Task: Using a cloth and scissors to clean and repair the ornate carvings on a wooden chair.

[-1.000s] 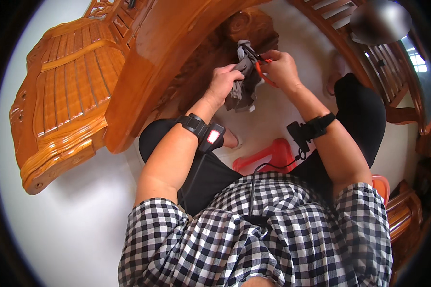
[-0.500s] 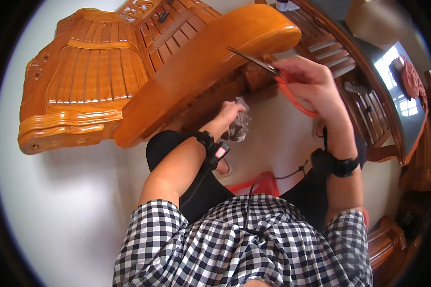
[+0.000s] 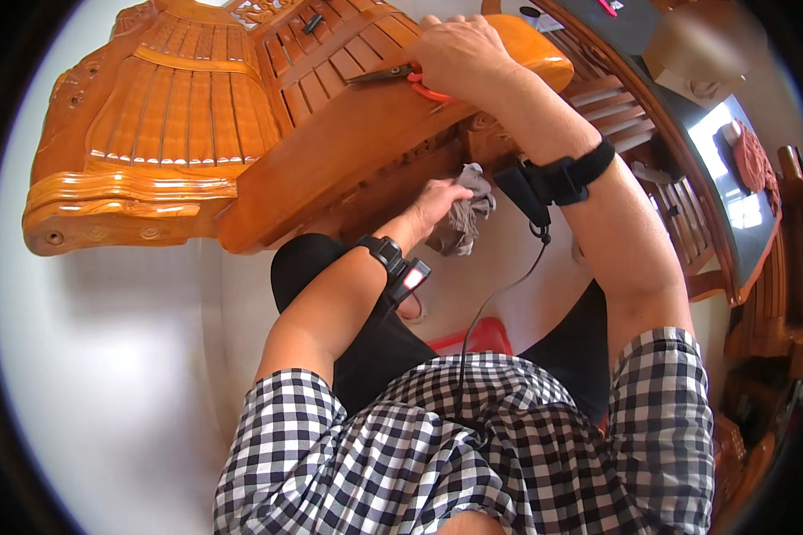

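Observation:
My left hand (image 3: pixel 434 201) grips a crumpled grey cloth (image 3: pixel 471 214) low beside the wooden bench's arm. My right hand (image 3: pixel 459 55) is up over that broad, glossy wooden armrest (image 3: pixel 330 152), closed on scissors (image 3: pixel 375 77) with red-orange handles and dark blades. The scissors lie horizontal, at or just above the armrest's top, blades pointing left; whether they touch the wood I cannot tell. Much of the handles is hidden under my fingers.
A slatted bench seat (image 3: pixel 169 116) stands to the left. On the right, a dark glass-topped wooden table (image 3: pixel 732 259) bears a reddish cloth (image 3: pixel 755 152) and a box (image 3: pixel 687 71). A red plastic stool (image 3: pixel 477 332) is between my legs, over a pale floor (image 3: pixel 125 339).
My right hand has carried the scissors away from the cloth, up and then leftward onto or over the armrest. My left hand has moved lower in the picture, still with the cloth.

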The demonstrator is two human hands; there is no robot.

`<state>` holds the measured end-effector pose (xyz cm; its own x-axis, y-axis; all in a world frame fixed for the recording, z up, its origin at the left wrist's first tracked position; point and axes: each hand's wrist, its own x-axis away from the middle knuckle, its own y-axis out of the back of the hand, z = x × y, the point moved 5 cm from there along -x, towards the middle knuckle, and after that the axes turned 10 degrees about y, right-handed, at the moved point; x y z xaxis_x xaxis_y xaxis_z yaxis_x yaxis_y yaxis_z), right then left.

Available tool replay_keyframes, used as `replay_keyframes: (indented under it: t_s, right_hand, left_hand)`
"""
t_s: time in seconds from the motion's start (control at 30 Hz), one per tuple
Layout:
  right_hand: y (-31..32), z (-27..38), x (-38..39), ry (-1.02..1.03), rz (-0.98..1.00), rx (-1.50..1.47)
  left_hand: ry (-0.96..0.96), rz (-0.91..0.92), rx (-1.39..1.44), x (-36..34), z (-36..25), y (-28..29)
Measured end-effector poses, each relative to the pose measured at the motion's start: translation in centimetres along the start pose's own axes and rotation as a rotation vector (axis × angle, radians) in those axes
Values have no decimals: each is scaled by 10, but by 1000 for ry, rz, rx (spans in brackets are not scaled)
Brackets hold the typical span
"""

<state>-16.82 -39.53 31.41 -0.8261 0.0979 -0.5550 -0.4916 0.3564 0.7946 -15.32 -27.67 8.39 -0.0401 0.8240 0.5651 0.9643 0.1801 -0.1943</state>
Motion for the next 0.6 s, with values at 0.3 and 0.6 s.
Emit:
replay_keyframes:
  t_s: [0.3,0.6]
  right_hand:
    - [-78,63,225,-927,204,-958]
    - [-135,92,246,-1624,-566,-1610]
  left_hand:
    - [33,72,388,14,-4,1]
    - [-611,-352,-1223,92,-79,-41]
